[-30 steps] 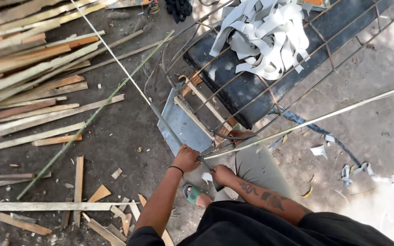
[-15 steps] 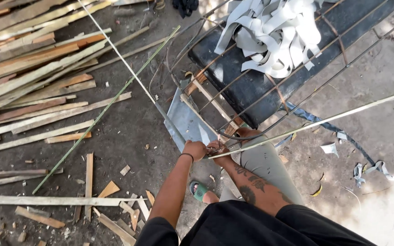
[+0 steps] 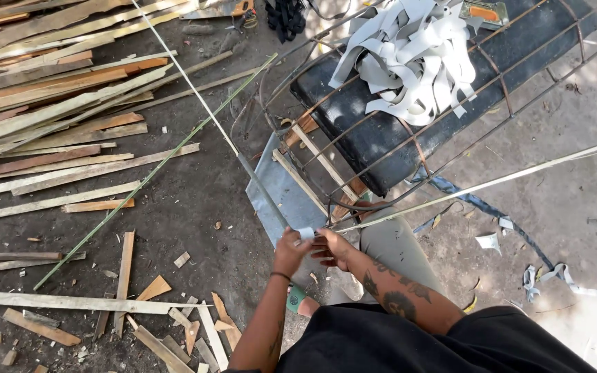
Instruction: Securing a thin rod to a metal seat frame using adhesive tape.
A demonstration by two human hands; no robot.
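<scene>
- A person crouched on the dirt ground (image 3: 195, 207) brings both hands together at the point where two thin sticks cross, just below the near corner of a wire frame (image 3: 409, 117).
- The left hand (image 3: 290, 250) is closed, pinching a small pale strip (image 3: 305, 233) at the crossing; the right hand (image 3: 333, 249) sits just beside it, fingers curled toward the same spot. Whether the right also grips the strip cannot be told.
- One stick (image 3: 195, 90) runs from the hands up and to the left, toward the top edge of the view; its long axis lies away from the person.
- The other stick (image 3: 492, 183) runs from the hands out to the right, rising slightly, across the person's knee.
- The strip lies between the two hands, touching the left, so the left is the nearer.
- A grey metal sheet (image 3: 281, 193) lies on the ground directly beyond the hands.
- More pale strips (image 3: 409, 55) are heaped on a black cushion (image 3: 367, 131) under the frame, well apart from the hands.
- Wood slats (image 3: 50, 110) lie along the ground's left side.
</scene>
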